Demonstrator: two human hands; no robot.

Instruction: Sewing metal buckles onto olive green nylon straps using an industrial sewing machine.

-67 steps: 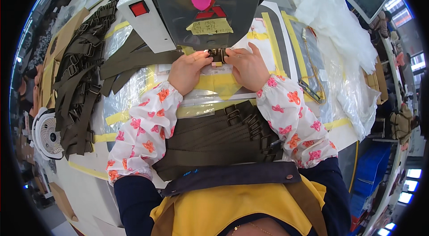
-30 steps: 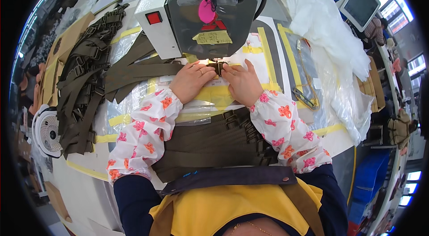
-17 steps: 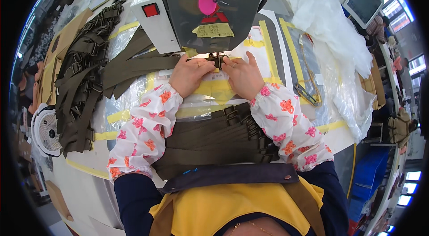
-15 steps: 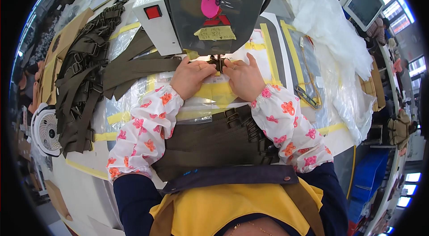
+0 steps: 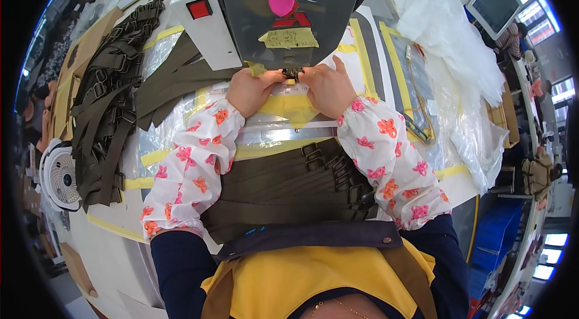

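Under the head of a grey sewing machine [image 5: 289, 17], both my hands meet at the needle. My left hand [image 5: 248, 91] is closed, its fingertips pressing the end of a dark olive webbing strap [image 5: 208, 73] that runs in from the left. My right hand [image 5: 330, 89] pinches at the other side of the needle, on a small dark metal buckle [image 5: 293, 74] at the strap end. The fingertips and presser foot partly hide the buckle. Nearer my body lies a row of olive straps [image 5: 277, 189] with metal buckles at their right ends.
A large heap of buckled straps [image 5: 111, 95] lies at the left, beside a small white fan [image 5: 60, 175]. On the right are tweezers [image 5: 417, 130] with a cord and crumpled clear plastic [image 5: 449, 47]. Yellow tape [image 5: 362, 65] edges the work surface.
The whole view has shifted slightly. My hands stay at the needle with the strap end and buckle, with only small finger movements.
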